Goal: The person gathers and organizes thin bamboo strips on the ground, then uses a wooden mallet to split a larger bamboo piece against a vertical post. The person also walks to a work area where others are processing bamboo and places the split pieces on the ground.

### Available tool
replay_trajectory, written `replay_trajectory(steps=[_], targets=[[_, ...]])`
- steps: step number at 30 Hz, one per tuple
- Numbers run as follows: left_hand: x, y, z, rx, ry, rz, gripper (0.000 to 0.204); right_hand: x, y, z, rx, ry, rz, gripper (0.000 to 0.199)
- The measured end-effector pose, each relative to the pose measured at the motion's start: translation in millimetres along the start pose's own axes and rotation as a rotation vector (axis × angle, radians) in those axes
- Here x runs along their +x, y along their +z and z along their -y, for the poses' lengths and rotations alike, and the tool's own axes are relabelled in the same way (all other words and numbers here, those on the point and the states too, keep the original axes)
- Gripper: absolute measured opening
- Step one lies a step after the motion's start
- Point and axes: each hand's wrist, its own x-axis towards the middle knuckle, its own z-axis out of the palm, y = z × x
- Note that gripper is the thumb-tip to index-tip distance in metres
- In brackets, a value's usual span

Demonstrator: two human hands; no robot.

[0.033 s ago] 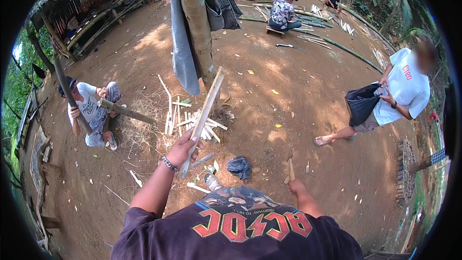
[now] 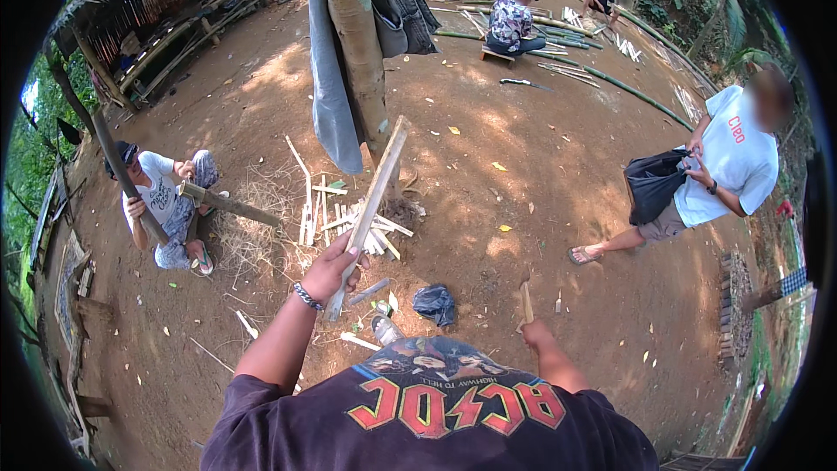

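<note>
My left hand (image 2: 331, 269) is closed around the lower part of a long, pale split-bamboo strip (image 2: 377, 192), which slants up and away in front of the tree trunk. Over to the right, my right hand (image 2: 536, 332) grips a short, narrow wooden piece (image 2: 527, 303) with a darker tip. Whether that piece is a tool handle, I cannot tell. On the ground past my left hand lies a loose pile of cut pale strips (image 2: 384, 228). A crumpled black plastic bag (image 2: 433, 304) rests between my two arms, near my foot (image 2: 384, 329).
A tree trunk (image 2: 356, 44) with hanging jeans (image 2: 330, 96) rises ahead. At left a seated person (image 2: 161, 183) holds a bamboo pole (image 2: 231, 203). At right a standing person (image 2: 732, 153) handles a black bag (image 2: 654, 187). Farther off, two people sit among bamboo poles (image 2: 567, 37).
My hands and the long strip stay almost in place; the piece in my right hand has shifted very slightly. The standing person's hands have moved a little at the black bag.
</note>
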Motion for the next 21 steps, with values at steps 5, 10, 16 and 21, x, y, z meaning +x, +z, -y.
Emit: replay_trajectory(steps=[5,10,16,21], targets=[[37.2,-22.1,-69.5,-0.173,0.132,0.089,0.039,13.5,44.5,60.8,0.031,-0.282,-0.161,0.032],[55.9,-39.3,-135.4,-0.191,0.233,0.073,0.048,-32.2,83.8,159.1,-0.088,-0.355,-0.095,0.034],[72.5,-47.3,-169.9,-0.260,0.252,0.047,0.049,-63.6,77.2,251.1,-0.014,-0.536,-0.029,0.038],[75.0,-43.4,-172.2,-0.333,0.250,0.047,0.047,-74.8,68.7,338.0,0.322,-0.670,0.016,0.046]])
